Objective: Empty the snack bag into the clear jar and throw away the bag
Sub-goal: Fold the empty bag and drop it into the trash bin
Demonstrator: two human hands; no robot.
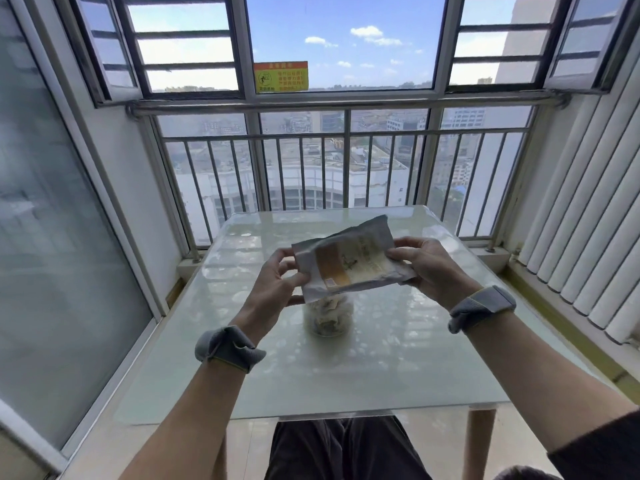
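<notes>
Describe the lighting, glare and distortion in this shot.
Head view: bright daylight from the window backlights the scene. Head view: the glossy table carries mottled white reflections. Head view: the wide lens slants the blinds at the right edge. Head view: the bag looks slightly soft and hides the top of the jar.

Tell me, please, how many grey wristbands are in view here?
2. One grey wristband is on the left wrist, lower left of the clear jar; the other is on the right wrist, to the jar's right. None appears hidden.
</notes>
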